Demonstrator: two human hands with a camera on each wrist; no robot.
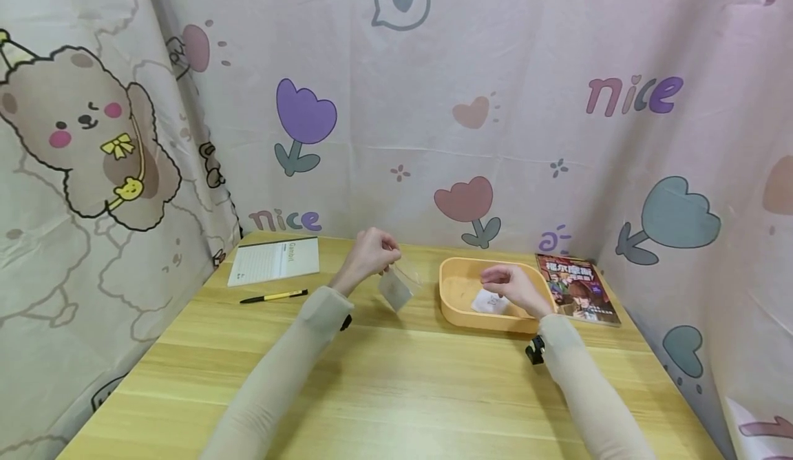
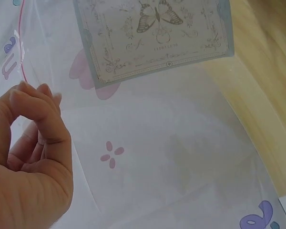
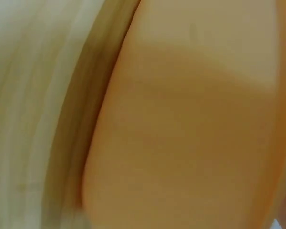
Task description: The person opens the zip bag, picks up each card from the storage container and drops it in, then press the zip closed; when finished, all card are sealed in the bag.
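Note:
My left hand [image 1: 370,253] pinches the top edge of a clear zip bag [image 1: 396,286], which hangs tilted above the table, left of the orange bin [image 1: 452,315]. Inside the bag is a pale card [image 2: 157,43] printed with a butterfly and a fine ornate border. In the left wrist view, a red line runs along the bag near my fingertips. Over the bin reaches my right hand [image 1: 519,289], its fingers loosely bent with nothing visible between them. Below those fingers, a white packet [image 1: 486,303] lies in the bin, partly hidden by the hand.
A notebook [image 1: 272,262] lies at the table's back left, with a yellow and black pen [image 1: 274,297] in front of it. Right of the bin is a colourful comic-style book [image 1: 582,291]. A printed curtain [image 1: 396,102] hangs behind the wooden table [image 1: 421,391].

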